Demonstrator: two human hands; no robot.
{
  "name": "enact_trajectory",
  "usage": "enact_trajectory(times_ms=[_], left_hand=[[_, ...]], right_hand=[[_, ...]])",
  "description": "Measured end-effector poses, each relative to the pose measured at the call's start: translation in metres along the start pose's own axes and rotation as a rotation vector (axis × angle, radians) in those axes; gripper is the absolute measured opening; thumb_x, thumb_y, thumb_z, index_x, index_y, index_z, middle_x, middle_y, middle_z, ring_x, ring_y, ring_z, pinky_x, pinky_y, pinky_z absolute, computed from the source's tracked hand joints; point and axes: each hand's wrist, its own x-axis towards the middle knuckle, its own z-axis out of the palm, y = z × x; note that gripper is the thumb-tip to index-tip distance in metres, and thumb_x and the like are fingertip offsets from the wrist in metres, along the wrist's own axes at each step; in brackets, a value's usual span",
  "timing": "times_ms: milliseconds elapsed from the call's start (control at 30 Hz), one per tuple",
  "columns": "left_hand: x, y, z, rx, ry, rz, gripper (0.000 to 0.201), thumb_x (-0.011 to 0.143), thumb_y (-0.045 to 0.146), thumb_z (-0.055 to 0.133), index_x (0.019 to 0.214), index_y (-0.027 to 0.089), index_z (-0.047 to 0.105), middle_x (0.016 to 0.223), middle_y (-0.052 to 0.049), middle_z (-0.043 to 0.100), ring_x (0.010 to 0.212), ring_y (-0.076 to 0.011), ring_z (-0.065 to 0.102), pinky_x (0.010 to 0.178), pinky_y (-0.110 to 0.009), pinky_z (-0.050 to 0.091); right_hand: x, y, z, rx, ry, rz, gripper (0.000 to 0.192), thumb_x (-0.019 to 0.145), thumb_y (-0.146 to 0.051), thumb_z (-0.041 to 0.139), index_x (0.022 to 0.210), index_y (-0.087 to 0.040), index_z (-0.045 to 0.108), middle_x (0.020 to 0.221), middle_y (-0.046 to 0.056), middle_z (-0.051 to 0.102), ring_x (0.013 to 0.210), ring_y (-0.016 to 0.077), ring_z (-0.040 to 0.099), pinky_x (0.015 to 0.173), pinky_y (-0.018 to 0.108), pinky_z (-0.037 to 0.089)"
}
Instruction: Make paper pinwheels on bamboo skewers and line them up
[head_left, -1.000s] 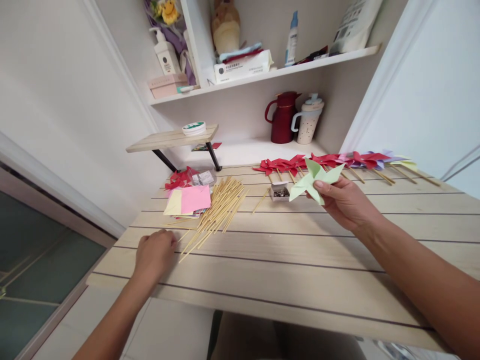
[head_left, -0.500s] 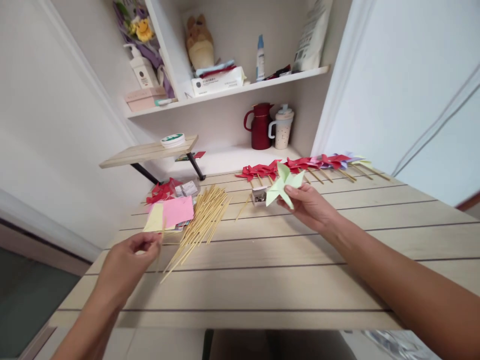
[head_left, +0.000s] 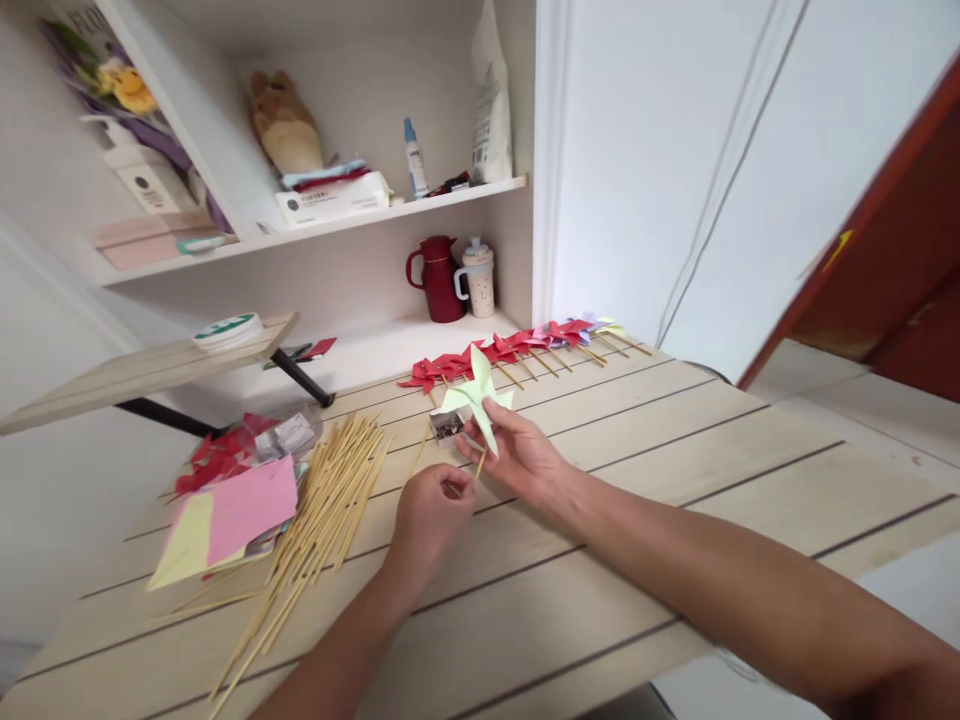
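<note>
A pale green paper pinwheel (head_left: 474,397) is pinched between the thumb and fingers of my right hand (head_left: 521,455). My left hand (head_left: 435,510) is closed on a thin wooden stick (head_left: 481,464), whose upper end rises to just under the pinwheel. Whether the stick touches the paper I cannot tell. Just behind my hands stands a small open box (head_left: 448,427) with little dark metal pieces inside. To the left of my left hand lies a loose pile of wooden sticks (head_left: 330,510).
Pink and yellow paper sheets (head_left: 251,510) lie at the left, beside red paper pinwheels (head_left: 221,455). A row of finished-looking pinwheels on sticks (head_left: 517,348) lies along the back. A small raised shelf (head_left: 150,370) overhangs the left; a red jug (head_left: 439,280) and a cup (head_left: 480,280) stand behind.
My left hand has moved right with the stick, from beside the paper sheets to just below the pinwheel. The view has turned to the right. My right hand still holds the pinwheel.
</note>
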Motion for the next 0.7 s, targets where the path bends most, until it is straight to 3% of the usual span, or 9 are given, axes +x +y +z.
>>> enact_trajectory(times_ms=[200, 467, 700], left_hand=[[-0.003, -0.015, 0.005, 0.010, 0.011, 0.067, 0.015, 0.081, 0.031, 0.057, 0.071, 0.021, 0.062, 0.073, -0.003, 0.068, 0.068, -0.0174, 0.061, 0.066, -0.030, 0.045], [-0.005, -0.025, 0.004, -0.108, 0.000, 0.144, 0.019, 0.084, 0.032, 0.060, 0.092, 0.022, 0.074, 0.093, -0.008, 0.073, 0.085, -0.0224, 0.067, 0.081, -0.037, 0.050], [-0.005, -0.021, 0.007, -0.147, -0.012, 0.159, 0.016, 0.083, 0.029, 0.061, 0.079, 0.023, 0.075, 0.093, -0.008, 0.072, 0.086, -0.0219, 0.067, 0.083, -0.037, 0.050]], right_hand=[[0.002, 0.002, -0.004, 0.008, 0.051, 0.025, 0.014, 0.079, -0.023, 0.079, 0.085, -0.020, 0.067, 0.067, -0.002, 0.070, 0.064, 0.0122, 0.065, 0.071, 0.027, 0.058], [0.005, 0.002, -0.005, 0.024, 0.085, 0.045, 0.012, 0.079, -0.024, 0.078, 0.081, -0.019, 0.067, 0.065, 0.000, 0.067, 0.065, 0.0141, 0.064, 0.071, 0.028, 0.059], [0.004, 0.006, -0.008, -0.019, 0.049, 0.079, 0.011, 0.082, -0.023, 0.077, 0.081, -0.017, 0.068, 0.064, 0.000, 0.067, 0.066, 0.0131, 0.065, 0.071, 0.027, 0.058]])
